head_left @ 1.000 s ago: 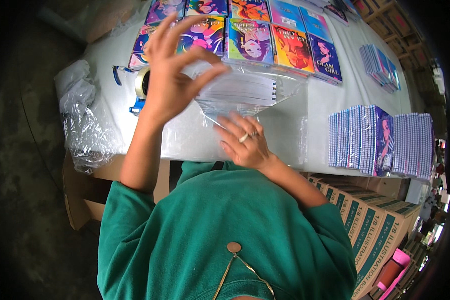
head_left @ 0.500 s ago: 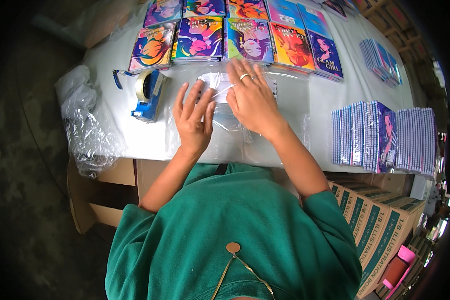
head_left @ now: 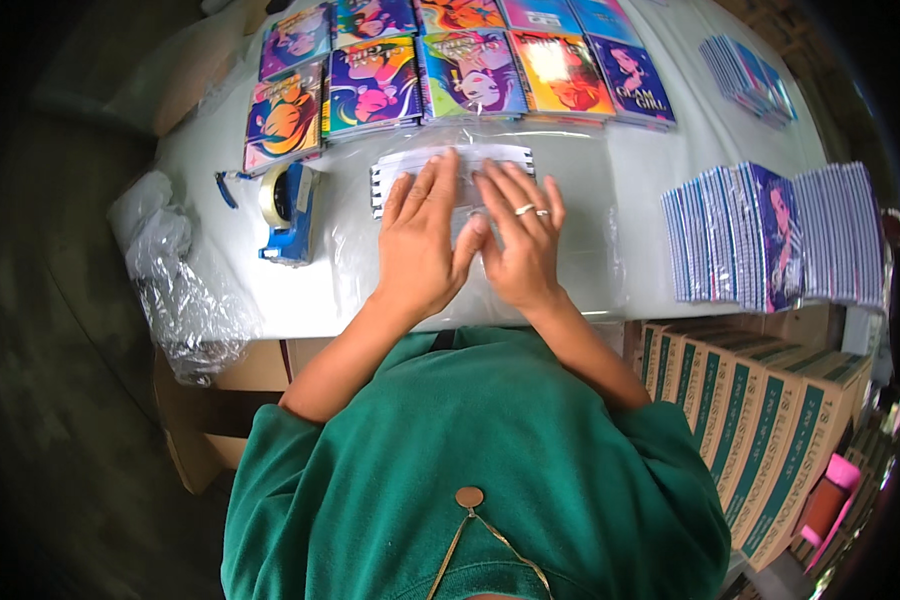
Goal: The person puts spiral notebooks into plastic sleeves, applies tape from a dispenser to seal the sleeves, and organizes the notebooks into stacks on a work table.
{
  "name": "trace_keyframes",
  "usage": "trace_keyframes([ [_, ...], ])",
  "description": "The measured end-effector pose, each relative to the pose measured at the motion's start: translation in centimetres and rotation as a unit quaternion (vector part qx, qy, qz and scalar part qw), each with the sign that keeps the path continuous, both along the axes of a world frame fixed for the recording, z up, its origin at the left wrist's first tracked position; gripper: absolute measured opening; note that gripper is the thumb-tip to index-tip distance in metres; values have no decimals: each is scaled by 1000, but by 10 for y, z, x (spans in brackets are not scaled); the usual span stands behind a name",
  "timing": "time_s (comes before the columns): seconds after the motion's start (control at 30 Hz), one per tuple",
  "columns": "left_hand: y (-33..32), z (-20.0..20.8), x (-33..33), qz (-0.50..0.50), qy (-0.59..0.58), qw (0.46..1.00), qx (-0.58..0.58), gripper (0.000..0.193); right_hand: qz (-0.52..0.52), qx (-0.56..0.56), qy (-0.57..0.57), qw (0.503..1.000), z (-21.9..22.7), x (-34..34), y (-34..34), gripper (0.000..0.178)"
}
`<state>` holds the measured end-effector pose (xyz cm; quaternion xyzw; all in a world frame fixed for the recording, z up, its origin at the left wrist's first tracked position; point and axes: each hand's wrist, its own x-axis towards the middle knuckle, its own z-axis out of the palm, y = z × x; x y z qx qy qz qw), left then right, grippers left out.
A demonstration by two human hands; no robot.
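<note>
My left hand and my right hand lie flat, side by side, fingers spread, on a clear plastic bag that holds a stack of white spiral-bound notebooks. The bag rests on the white table right in front of me. The thumbs nearly touch. Rings show on my right hand. The hands press down on the bag; neither one grips anything.
A blue tape dispenser sits left of my hands. Rows of colourful notebooks line the far side. Upright stacks of notebooks stand at right. Crumpled clear plastic hangs off the left edge. Cardboard cartons stand lower right.
A second ago my left hand held the bagged notebooks up in the air. The bag now lies on the table and both hands have spread flat on it, sliding toward me.
</note>
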<state>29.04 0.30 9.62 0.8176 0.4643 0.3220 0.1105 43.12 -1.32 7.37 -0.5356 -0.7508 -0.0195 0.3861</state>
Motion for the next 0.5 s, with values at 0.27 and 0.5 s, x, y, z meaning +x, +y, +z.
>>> trace_keyframes([
  [0.27,58,33,-15,30,-164,977,135,56,56,20,-23,998,-1,-5,7,38],
  [0.5,124,80,-40,-157,-387,883,-216,30,52,28,-31,998,-3,-2,9,37],
])
